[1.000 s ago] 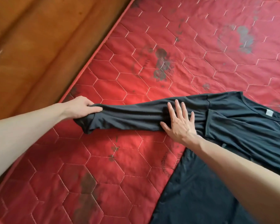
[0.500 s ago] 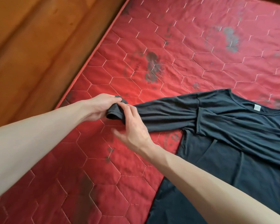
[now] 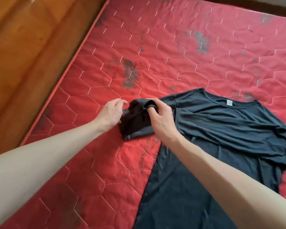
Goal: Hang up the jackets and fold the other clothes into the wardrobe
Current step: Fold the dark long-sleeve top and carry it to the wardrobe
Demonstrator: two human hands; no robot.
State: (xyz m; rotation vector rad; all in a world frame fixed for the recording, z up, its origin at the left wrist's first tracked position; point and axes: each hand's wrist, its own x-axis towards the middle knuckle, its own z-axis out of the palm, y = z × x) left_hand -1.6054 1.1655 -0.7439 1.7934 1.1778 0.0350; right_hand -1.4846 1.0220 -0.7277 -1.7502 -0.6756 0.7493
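Dark shirt [image 3: 221,129] on red quilted mattress [image 3: 172,47]; wood panelling [image 3: 23,47], perhaps wardrobe, alongside

You have a red quilted mattress [image 3: 188,52] filling most of the frame, stitched in hexagons with faded dark flower prints. Along the upper left runs a brown wooden surface [image 3: 26,52], right against the mattress's piped edge.

arms: two forearms, bare, no sleeves | hands [image 3: 112,113]: bare, no gloves, rings or watch
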